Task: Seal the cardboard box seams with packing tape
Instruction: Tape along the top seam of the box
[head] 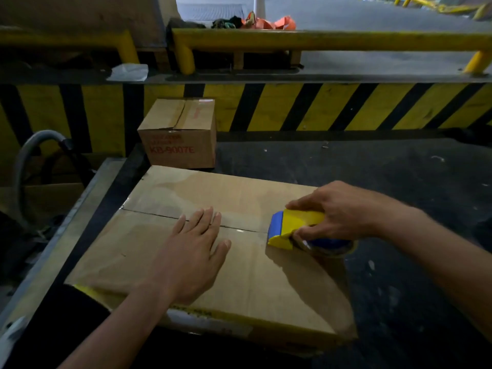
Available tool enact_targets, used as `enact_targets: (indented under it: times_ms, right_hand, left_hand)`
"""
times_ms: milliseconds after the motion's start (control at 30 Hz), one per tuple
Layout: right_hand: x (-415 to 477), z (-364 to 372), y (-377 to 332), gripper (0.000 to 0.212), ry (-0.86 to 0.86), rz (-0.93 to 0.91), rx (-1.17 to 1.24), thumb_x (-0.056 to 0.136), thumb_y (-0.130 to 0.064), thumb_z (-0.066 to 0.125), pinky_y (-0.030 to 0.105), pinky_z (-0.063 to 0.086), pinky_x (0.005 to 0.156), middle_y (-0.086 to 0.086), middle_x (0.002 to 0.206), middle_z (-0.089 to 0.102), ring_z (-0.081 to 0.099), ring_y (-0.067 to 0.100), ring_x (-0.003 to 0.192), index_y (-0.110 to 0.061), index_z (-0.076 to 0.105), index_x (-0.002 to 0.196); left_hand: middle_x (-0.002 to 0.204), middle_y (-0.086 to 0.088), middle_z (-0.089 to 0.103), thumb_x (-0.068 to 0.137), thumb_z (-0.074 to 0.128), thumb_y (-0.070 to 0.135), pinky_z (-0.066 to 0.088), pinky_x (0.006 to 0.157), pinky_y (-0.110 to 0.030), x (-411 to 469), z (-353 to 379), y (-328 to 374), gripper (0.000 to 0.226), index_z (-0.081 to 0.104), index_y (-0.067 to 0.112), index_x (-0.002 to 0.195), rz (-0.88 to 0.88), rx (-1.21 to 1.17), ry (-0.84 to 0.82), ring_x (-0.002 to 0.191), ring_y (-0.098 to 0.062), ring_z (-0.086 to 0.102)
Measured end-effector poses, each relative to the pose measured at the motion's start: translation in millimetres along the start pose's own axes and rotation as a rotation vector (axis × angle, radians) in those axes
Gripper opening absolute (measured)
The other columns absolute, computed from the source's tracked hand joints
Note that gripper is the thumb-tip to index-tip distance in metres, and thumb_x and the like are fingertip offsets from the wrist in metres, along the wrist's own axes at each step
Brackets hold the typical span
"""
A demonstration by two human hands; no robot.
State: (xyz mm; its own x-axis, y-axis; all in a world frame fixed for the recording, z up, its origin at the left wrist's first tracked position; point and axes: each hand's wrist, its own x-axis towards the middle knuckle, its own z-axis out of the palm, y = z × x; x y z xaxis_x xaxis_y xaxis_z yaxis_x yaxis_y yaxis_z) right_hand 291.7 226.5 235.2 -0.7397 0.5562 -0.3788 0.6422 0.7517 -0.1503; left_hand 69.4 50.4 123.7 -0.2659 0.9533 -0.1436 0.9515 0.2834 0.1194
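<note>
A large flat cardboard box (239, 275) lies on a dark work surface, its centre seam (149, 213) running left to right across the top. Shiny clear tape covers the seam between my hands. My left hand (194, 251) presses flat on the box top, fingers spread over the seam. My right hand (340, 214) grips a yellow and blue tape dispenser (292, 229) that rests on the seam near the box's right edge. The tape roll (330, 246) shows below my right hand.
A smaller cardboard box (178, 133) with red print stands behind the big one. A yellow and black striped barrier (346, 106) runs across the back, with yellow rails (319, 39) above it. A grey hose (29, 161) curves at the left.
</note>
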Motion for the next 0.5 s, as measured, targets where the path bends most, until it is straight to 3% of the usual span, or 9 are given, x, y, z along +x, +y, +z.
enact_targets:
  times_ms: [167,333,500]
  right_hand:
    - [6.1,4.2,1.3,0.074,0.004,0.004,0.015,0.078,-0.075,0.058,0.039,0.045,0.1,-0.009,0.149,0.044,0.043,0.019,0.133,-0.048,0.041,0.144]
    - [2.5,3.3,3.8,0.074,0.013,-0.006,0.034,0.078,-0.073,0.061,0.039,0.045,0.1,-0.007,0.149,0.044,0.043,0.02,0.132,-0.046,0.043,0.144]
    - [-12.7,-7.0,12.5,0.073,0.078,-0.012,0.055,0.076,-0.073,0.062,0.033,0.041,0.088,-0.007,0.143,0.046,0.045,0.016,0.123,-0.048,0.044,0.143]
  left_hand:
    - [0.17,-0.003,-0.009,0.103,0.001,0.044,-0.003,0.127,-0.043,2.6,-3.1,37.1,0.066,-0.005,0.017,0.162,0.026,0.005,0.011,0.156,-0.019,-0.01]
    - [0.169,0.005,-0.012,0.09,-0.013,0.064,-0.005,0.127,-0.043,3.7,12.9,57.4,0.081,-0.008,0.026,0.161,0.072,-0.024,0.006,0.154,-0.014,-0.016]
    - [0.17,0.006,-0.009,0.101,0.0,0.058,-0.006,0.126,-0.04,5.4,15.8,51.1,0.068,-0.005,0.027,0.162,0.079,-0.016,0.045,0.154,-0.012,-0.015]
